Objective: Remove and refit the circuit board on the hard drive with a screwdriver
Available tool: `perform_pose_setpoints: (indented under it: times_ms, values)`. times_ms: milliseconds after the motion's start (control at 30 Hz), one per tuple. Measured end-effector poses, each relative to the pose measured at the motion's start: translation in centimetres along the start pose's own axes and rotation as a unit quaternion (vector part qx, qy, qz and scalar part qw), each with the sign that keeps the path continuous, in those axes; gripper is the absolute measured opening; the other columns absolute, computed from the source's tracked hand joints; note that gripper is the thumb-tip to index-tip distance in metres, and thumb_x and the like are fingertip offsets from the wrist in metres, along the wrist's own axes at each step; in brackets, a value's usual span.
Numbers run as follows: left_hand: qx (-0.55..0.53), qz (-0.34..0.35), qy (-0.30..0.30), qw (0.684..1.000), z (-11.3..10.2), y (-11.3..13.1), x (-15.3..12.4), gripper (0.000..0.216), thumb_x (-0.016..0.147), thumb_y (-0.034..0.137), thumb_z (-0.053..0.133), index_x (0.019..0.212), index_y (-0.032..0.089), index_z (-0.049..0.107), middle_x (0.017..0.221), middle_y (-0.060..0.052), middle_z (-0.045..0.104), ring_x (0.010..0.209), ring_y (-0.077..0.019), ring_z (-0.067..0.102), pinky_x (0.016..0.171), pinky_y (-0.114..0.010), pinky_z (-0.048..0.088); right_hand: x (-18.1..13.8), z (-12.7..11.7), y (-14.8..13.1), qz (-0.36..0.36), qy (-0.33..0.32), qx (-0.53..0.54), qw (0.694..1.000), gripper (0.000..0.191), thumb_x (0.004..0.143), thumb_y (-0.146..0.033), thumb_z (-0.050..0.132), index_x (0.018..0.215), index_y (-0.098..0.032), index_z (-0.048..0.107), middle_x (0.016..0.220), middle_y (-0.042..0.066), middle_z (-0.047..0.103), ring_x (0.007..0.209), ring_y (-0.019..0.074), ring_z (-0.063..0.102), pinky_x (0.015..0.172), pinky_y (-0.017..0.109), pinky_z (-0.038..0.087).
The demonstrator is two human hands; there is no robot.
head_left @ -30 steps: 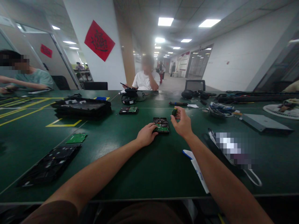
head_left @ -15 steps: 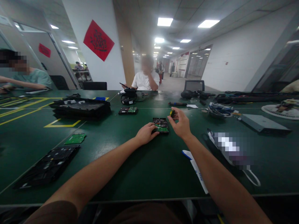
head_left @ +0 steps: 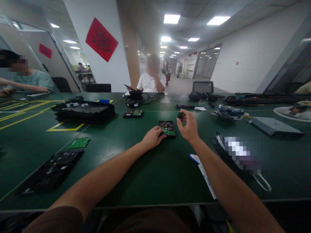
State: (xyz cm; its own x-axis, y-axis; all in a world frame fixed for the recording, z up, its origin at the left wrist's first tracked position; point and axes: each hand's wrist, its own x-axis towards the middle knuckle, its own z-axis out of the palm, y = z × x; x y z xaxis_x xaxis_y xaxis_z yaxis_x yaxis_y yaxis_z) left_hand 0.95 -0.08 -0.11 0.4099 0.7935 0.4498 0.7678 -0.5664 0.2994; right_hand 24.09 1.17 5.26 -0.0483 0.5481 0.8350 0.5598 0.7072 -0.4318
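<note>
My left hand (head_left: 153, 137) rests at the left edge of a hard drive (head_left: 167, 128), thumb and fingertips gripping its corner. The drive lies flat on the green table, with its green circuit board on the near part and dark metal beyond. Just right of the drive, above the table, my right hand (head_left: 189, 126) pinches a short, stubby dark tool with a yellow end (head_left: 180, 114) between thumb and fingers. Its exact kind is too small to make out. A second hard drive (head_left: 133, 113) lies farther off to the left.
Stacked black trays (head_left: 84, 111), a loose green circuit board (head_left: 79, 142) and a black plastic panel (head_left: 52, 171) lie left. A screwdriver-like tool (head_left: 185, 106), bundled cables (head_left: 229, 113), a grey metal box (head_left: 277, 127) and a white-and-blue packet (head_left: 205, 178) lie right. A person (head_left: 152, 81) sits opposite.
My right hand has turned the stubby tool slightly, and its yellow part shows less. My left hand stays on the hard drive. The camera view has shifted a little.
</note>
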Motion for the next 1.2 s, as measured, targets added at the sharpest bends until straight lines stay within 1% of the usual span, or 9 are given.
perform_pose_setpoints:
  times_ms: [100,233,400,567,667,733,900,1067,1200]
  values:
    - [0.000,0.003,0.002,1.000,0.04,0.00,-0.12,0.030,0.098,0.039,0.065,0.118,0.019,0.070,0.131,-0.012,0.062,0.119,-0.0273,0.064,0.107,-0.041,0.054,-0.06,0.12,0.01,0.015,-0.012,0.021,1.000,0.048,0.095,-0.028,0.059,0.142,-0.026,0.048,0.125,0.012,0.065,0.097,0.0261,0.070,0.088,0.048,0.064]
    - [0.006,0.000,-0.002,1.000,0.03,0.15,-0.33,0.033,0.098,0.040,0.063,0.123,0.019,0.069,0.135,-0.013,0.061,0.122,-0.0284,0.063,0.108,-0.042,0.053,-0.02,-0.01,0.06,0.010,-0.021,-0.006,1.000,0.046,0.094,-0.035,0.063,0.138,-0.028,0.052,0.119,0.010,0.068,0.088,0.0247,0.070,0.081,0.046,0.064]
    - [0.010,-0.013,-0.005,1.000,0.06,0.35,-0.51,0.035,0.099,0.039,0.062,0.126,0.019,0.068,0.139,-0.013,0.059,0.124,-0.0288,0.063,0.110,-0.043,0.052,0.05,-0.10,0.24,0.011,-0.022,0.001,1.000,0.050,0.093,-0.029,0.061,0.141,-0.027,0.049,0.119,0.010,0.069,0.091,0.0245,0.071,0.084,0.046,0.064]
    - [0.001,-0.011,-0.004,1.000,-0.04,0.42,-0.49,0.034,0.100,0.040,0.060,0.126,0.020,0.068,0.138,-0.013,0.059,0.124,-0.0274,0.062,0.110,-0.041,0.052,0.06,-0.10,0.12,0.004,-0.021,-0.025,0.999,0.047,0.093,-0.033,0.063,0.140,-0.028,0.052,0.118,0.011,0.067,0.085,0.0237,0.069,0.082,0.046,0.064]
    - [0.004,-0.017,-0.005,1.000,0.00,0.46,-0.42,0.035,0.100,0.042,0.060,0.126,0.020,0.067,0.138,-0.012,0.059,0.123,-0.0274,0.063,0.108,-0.042,0.053,0.08,-0.15,0.25,0.003,-0.013,-0.020,1.000,0.048,0.093,-0.028,0.061,0.140,-0.027,0.051,0.120,0.011,0.066,0.089,0.0244,0.070,0.087,0.048,0.063]
    - [0.009,-0.025,-0.006,1.000,0.09,0.47,-0.38,0.035,0.099,0.042,0.061,0.126,0.020,0.067,0.139,-0.012,0.058,0.122,-0.0279,0.063,0.107,-0.042,0.053,0.13,-0.23,0.47,0.012,-0.009,-0.009,1.000,0.051,0.092,-0.025,0.061,0.141,-0.025,0.049,0.121,0.012,0.067,0.091,0.0254,0.070,0.086,0.048,0.063]
    - [0.012,-0.034,-0.007,0.999,0.26,0.34,-0.41,0.036,0.099,0.043,0.062,0.128,0.022,0.066,0.141,-0.011,0.056,0.125,-0.0274,0.062,0.109,-0.042,0.052,0.25,-0.43,0.71,0.001,-0.015,-0.037,0.999,0.047,0.092,-0.032,0.065,0.137,-0.027,0.053,0.123,0.012,0.065,0.088,0.0256,0.069,0.081,0.048,0.063]
    - [0.002,-0.035,-0.009,0.999,0.08,0.27,-0.48,0.037,0.099,0.044,0.062,0.128,0.022,0.066,0.140,-0.011,0.057,0.126,-0.0282,0.061,0.109,-0.042,0.052,0.35,-0.45,0.54,0.007,-0.008,-0.010,1.000,0.045,0.092,-0.028,0.061,0.136,-0.026,0.052,0.121,0.011,0.067,0.095,0.0257,0.070,0.085,0.046,0.063]
    - [-0.002,-0.036,-0.009,0.999,0.04,0.28,-0.49,0.038,0.099,0.045,0.062,0.128,0.021,0.066,0.142,-0.012,0.056,0.125,-0.0283,0.062,0.110,-0.042,0.052,0.32,-0.52,0.31,-0.001,-0.006,-0.031,0.999,0.043,0.093,-0.033,0.065,0.134,-0.026,0.055,0.121,0.011,0.064,0.090,0.0240,0.069,0.085,0.046,0.063]
